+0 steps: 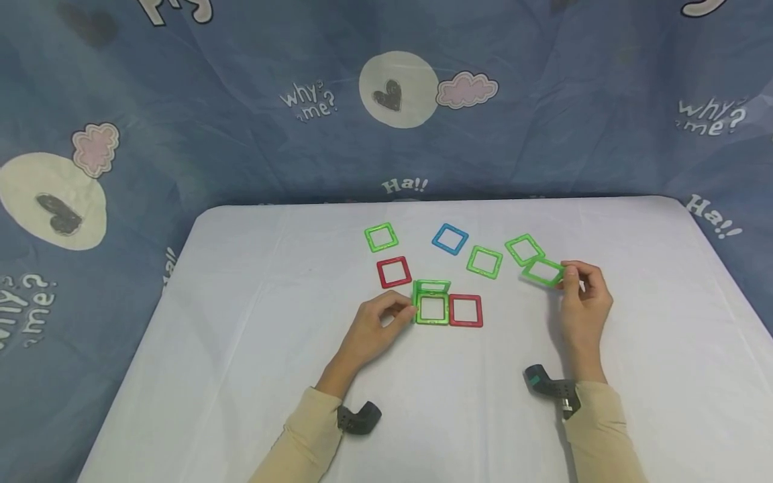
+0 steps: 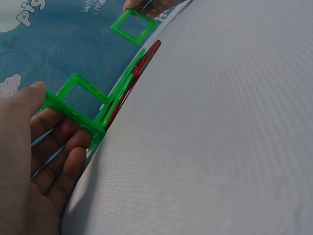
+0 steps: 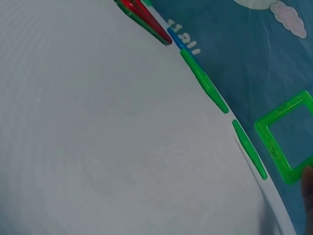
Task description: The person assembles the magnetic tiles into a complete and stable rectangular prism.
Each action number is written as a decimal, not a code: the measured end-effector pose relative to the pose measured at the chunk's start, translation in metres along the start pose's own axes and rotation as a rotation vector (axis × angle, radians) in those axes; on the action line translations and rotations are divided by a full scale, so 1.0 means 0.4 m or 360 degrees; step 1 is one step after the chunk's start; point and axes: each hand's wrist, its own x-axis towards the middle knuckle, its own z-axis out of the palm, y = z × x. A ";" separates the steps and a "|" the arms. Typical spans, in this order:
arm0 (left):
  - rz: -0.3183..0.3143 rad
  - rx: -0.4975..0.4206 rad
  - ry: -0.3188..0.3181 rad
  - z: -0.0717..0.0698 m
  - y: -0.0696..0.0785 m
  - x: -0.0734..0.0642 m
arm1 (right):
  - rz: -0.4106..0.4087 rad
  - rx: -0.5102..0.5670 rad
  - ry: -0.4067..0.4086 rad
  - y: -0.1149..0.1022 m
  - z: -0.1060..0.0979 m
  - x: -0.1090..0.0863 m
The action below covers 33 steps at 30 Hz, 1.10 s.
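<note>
My left hand [image 1: 376,329] pinches an upright green square magnetic tile [image 2: 73,113] between thumb and fingers. That tile stands along the left edge of a flat green tile [image 1: 432,322]. Behind the flat one, another green tile [image 1: 432,282] stands up along its far edge. A red tile [image 1: 466,324] lies flat against its right side. To the right, my right hand [image 1: 584,308] holds a loose green tile [image 3: 274,154] by one corner, raised above the table. Only a fingertip of that hand shows in the right wrist view.
Farther back on the white table [image 1: 241,376] lie a red tile [image 1: 381,275], a blue tile [image 1: 443,249] and several green tiles, one [image 1: 480,274] right of centre and one [image 1: 517,238] partly overlapped by the raised tile. A blue printed cloth [image 1: 241,147] hangs behind the table.
</note>
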 end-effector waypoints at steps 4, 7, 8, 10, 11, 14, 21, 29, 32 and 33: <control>0.0000 0.0003 -0.0002 0.001 0.000 0.000 | 0.0024 -0.0002 -0.0037 -0.014 0.009 -0.007; 0.0012 0.0002 0.0007 0.001 0.000 0.000 | 0.0047 -0.0073 -0.0072 -0.017 0.013 -0.011; 0.0023 0.0000 0.0010 0.001 0.000 0.000 | 0.0052 -0.0100 -0.0084 -0.018 0.015 -0.013; 0.0022 0.0000 0.0012 0.001 0.000 -0.001 | 0.0063 -0.0121 -0.0113 -0.019 0.018 -0.016; 0.0018 -0.0002 0.0010 0.001 0.001 -0.001 | 0.0063 -0.0122 -0.0128 -0.019 0.020 -0.017; -0.0004 0.0005 0.0000 0.000 0.002 -0.001 | 0.0061 -0.0124 -0.0172 -0.017 0.027 -0.021; -0.0011 0.0008 -0.0005 -0.001 0.001 0.000 | 0.0050 -0.0110 -0.0274 -0.018 0.047 -0.031; -0.0022 -0.0007 -0.0001 -0.003 0.001 0.000 | 0.0042 -0.0156 -0.0403 -0.021 0.065 -0.041; -0.0028 -0.0010 -0.0008 -0.003 0.002 0.000 | 0.0054 -0.0180 -0.0431 -0.025 0.070 -0.047; -0.0029 -0.0012 -0.0008 -0.002 0.002 0.000 | 0.0052 -0.0189 -0.0445 -0.027 0.071 -0.049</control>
